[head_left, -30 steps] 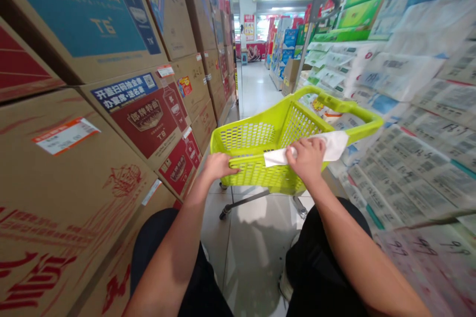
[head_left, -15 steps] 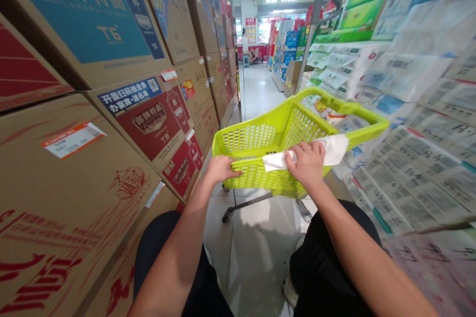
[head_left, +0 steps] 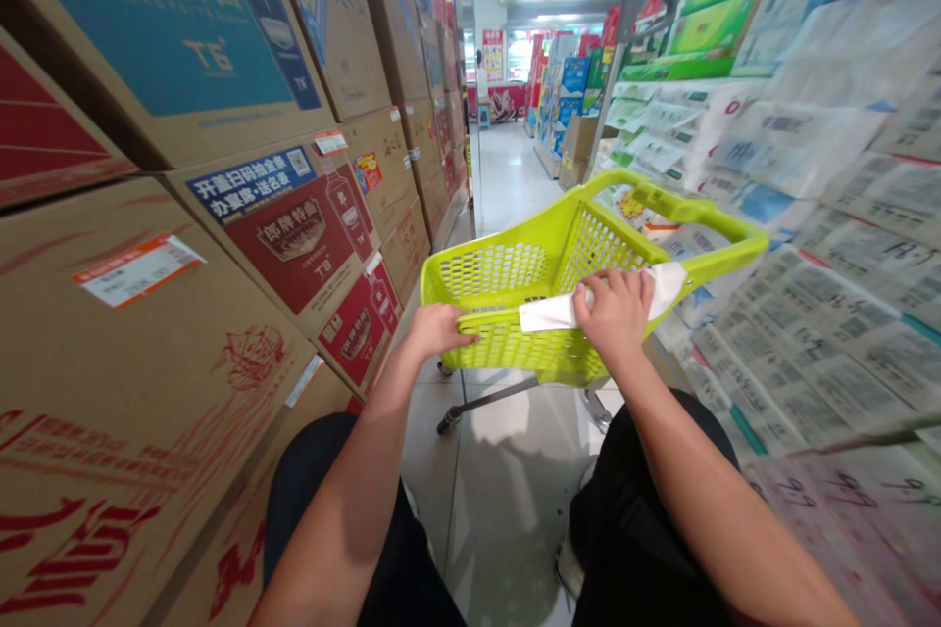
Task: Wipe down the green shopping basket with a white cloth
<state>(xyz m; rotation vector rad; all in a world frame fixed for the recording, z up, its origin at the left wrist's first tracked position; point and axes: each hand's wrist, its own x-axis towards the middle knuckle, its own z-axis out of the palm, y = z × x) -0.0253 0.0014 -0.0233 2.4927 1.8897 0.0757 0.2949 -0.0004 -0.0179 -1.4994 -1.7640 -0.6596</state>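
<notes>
A lime-green plastic shopping cart (head_left: 500,343) stands sideways before me, its handle at the right. My left hand (head_left: 439,330) is closed round the top rim at the cart's left corner. A white cloth (head_left: 548,313) lies folded over the near rim. My right hand (head_left: 616,309) presses the cloth onto that rim, fingers curled over it, towards the handle end. The palm side of the right hand and the cloth beneath it are hidden.
Stacked cardboard cartons (head_left: 286,235) line the left side closely. Piled packs of tissue paper (head_left: 809,294) rise on the right. A grey metal pole with a handle (head_left: 624,39) stands behind the cart. Tiled floor (head_left: 507,162) runs down the aisle beyond.
My right hand has slid slightly to the right along the rim, over the cloth. The left hand keeps its grip, and the cart stays in place.
</notes>
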